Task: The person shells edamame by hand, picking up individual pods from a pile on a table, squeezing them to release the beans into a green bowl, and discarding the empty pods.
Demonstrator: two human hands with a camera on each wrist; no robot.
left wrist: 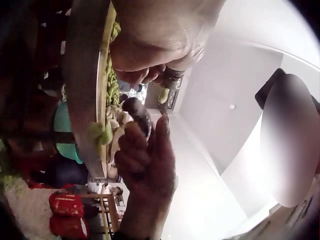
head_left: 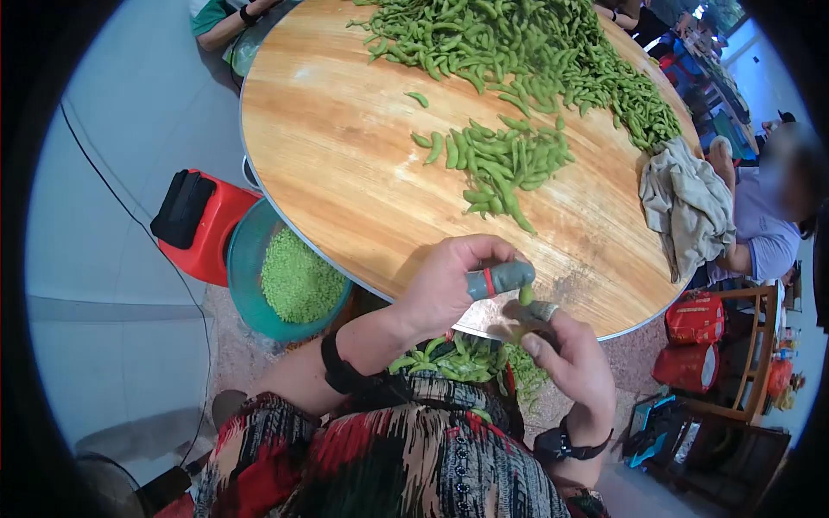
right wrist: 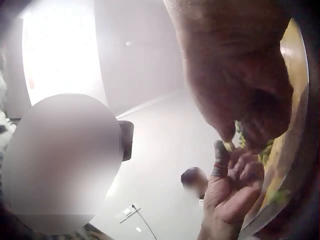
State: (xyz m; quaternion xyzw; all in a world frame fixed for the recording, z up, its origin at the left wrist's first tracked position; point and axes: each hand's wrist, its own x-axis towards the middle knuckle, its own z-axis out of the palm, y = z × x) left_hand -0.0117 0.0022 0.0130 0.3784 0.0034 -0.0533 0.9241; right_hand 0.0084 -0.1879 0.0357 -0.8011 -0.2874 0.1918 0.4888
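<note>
My left hand (head_left: 440, 289) is over the table's near edge, its thumb in a grey-green cover with a red band. It pinches a small green soybean pod (head_left: 526, 295), also visible in the left wrist view as a pale green pod (left wrist: 163, 95). Just below and to the right is my right hand (head_left: 580, 363), with a covered fingertip close to the pod. Its thumb and forefinger stand apart, and nothing shows between them. A blurred green husk (left wrist: 102, 134) is in the air beside the table edge in the left wrist view.
Soybean pods (head_left: 509, 164) lie on the round wooden table (head_left: 337, 129), with a big heap behind. A teal basin (head_left: 246, 298) of shelled beans stands at left by a red stool (head_left: 207, 250). More pods (head_left: 458, 358) are at my lap. A grey cloth (head_left: 686, 198) and another person (head_left: 768, 216) are right.
</note>
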